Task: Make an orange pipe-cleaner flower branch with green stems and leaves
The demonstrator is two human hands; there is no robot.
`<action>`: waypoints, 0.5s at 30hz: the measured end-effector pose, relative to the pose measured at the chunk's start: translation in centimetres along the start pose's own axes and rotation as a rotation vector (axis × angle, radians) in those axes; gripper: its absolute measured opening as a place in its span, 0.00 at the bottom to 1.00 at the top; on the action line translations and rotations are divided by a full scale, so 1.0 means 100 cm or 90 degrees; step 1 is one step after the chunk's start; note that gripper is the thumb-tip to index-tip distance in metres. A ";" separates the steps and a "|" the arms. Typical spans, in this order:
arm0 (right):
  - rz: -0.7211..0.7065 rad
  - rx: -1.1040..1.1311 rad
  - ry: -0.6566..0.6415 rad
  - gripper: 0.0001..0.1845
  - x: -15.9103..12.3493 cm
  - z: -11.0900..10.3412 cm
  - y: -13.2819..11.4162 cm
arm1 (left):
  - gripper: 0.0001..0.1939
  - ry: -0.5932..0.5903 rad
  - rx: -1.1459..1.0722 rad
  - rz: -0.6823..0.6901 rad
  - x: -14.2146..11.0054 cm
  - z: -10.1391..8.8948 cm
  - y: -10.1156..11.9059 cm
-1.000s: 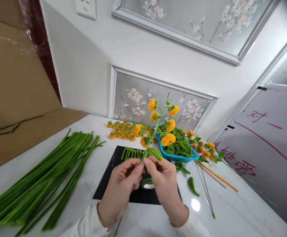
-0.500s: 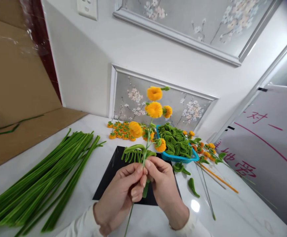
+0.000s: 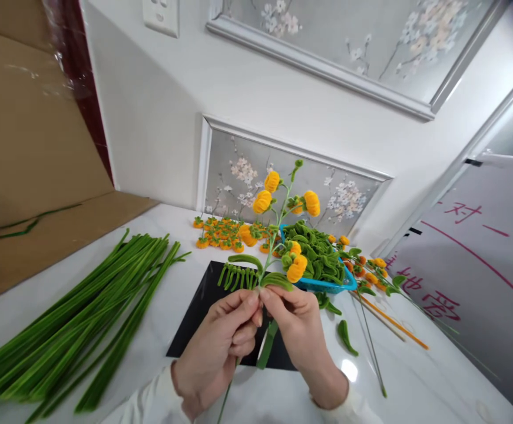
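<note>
Fuzzy orange pumpkin-like balls and green leaves branch off a flower stem (image 3: 270,250), which stands nearly upright. My left hand (image 3: 225,341) pinches this stem low down between thumb and fingertips, and its thin lower end runs out below. Closed as well, my right hand (image 3: 300,338) presses its thumb and forefinger against the same spot, just under a pair of leaves. A strip of green floral tape (image 3: 267,347) hangs beneath the right fingers; exactly how they grip it is hidden. Behind the hands, a black mat (image 3: 197,312) carries a row of small green curled pieces (image 3: 238,275).
Long green fuzzy stems (image 3: 83,318) lie bundled at left. A blue basket (image 3: 327,287) of green leaves stands at right, near a loose leaf (image 3: 347,337) and finished flower stems (image 3: 373,274). Orange balls (image 3: 218,232) sit in rows near the wall. Cardboard (image 3: 30,135) rises at far left.
The flower stem has turned in my fingers, so its orange balls and leaves face differently. My right hand has shifted slightly right, and more of the green tape shows below it.
</note>
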State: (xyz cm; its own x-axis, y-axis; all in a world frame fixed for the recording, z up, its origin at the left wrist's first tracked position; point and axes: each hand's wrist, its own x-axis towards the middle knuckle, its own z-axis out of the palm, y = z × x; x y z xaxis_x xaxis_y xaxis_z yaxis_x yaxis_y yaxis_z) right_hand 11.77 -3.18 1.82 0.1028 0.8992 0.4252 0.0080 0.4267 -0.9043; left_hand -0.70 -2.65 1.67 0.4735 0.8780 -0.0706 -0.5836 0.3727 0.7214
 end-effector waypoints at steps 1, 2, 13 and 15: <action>-0.008 0.005 -0.016 0.12 0.000 -0.002 0.001 | 0.13 -0.010 -0.020 -0.013 -0.001 0.000 0.001; -0.011 0.021 -0.036 0.12 0.000 -0.003 0.002 | 0.13 -0.020 -0.040 -0.026 -0.002 0.001 0.002; 0.143 0.319 -0.086 0.13 0.001 0.003 0.008 | 0.14 -0.117 -0.058 -0.090 -0.007 0.001 0.003; 0.143 0.326 -0.059 0.14 0.001 0.002 0.008 | 0.16 -0.096 0.041 -0.026 -0.006 0.004 0.003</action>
State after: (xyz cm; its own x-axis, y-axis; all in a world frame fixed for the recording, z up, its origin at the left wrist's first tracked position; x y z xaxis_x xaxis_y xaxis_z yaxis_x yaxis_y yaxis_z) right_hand 11.55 -2.72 1.11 -0.0413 0.9683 0.2463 -0.4904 0.1951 -0.8494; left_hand -0.92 -3.21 2.19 0.5930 0.8052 -0.0003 -0.5203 0.3835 0.7631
